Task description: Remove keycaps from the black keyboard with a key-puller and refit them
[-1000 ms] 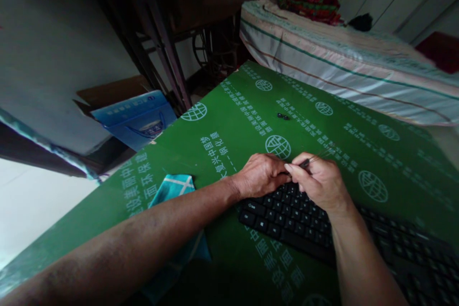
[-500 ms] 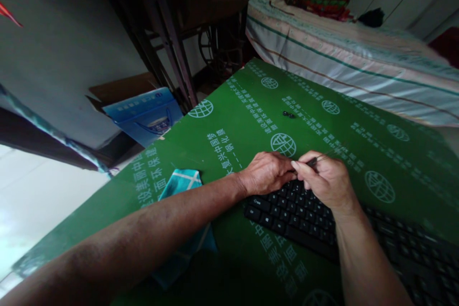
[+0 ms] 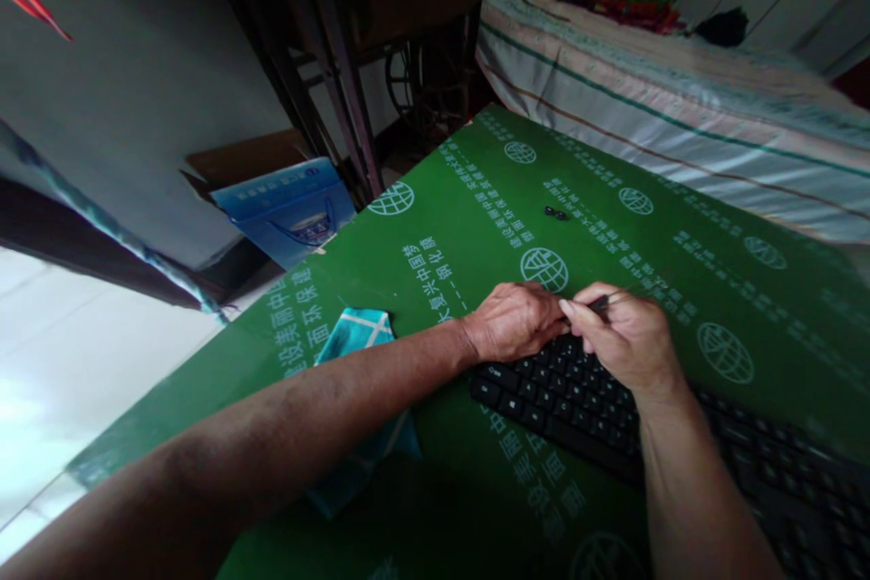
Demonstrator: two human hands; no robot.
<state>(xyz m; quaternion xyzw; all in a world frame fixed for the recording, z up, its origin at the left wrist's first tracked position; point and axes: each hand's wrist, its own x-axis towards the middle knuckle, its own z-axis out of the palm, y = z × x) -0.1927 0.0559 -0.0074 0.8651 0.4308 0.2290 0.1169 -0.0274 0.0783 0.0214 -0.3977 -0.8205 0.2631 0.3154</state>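
Note:
A black keyboard (image 3: 577,412) lies at a slant on the green table. My left hand (image 3: 520,322) rests over its far left edge, fingers bent and together against it; the fingertips are mostly hidden. Close beside it, my right hand (image 3: 622,331) is closed in a pinch on a thin dark tool (image 3: 599,304), whose kind I cannot make out. The right thumb meets the left fingers just above the keys. Farther back on the table sit two small black pieces (image 3: 555,212), apart from both hands.
A turquoise checked cloth (image 3: 357,331) lies partly under my left forearm. The green tabletop (image 3: 468,227) carries white printed lettering and globes. Beyond its left edge stands a blue bag (image 3: 292,213); a bed (image 3: 652,118) borders the far right side.
The view has shifted slightly, so the table and hands appear a little to the right. Both hands keep nearly the same place and grip at the keyboard.

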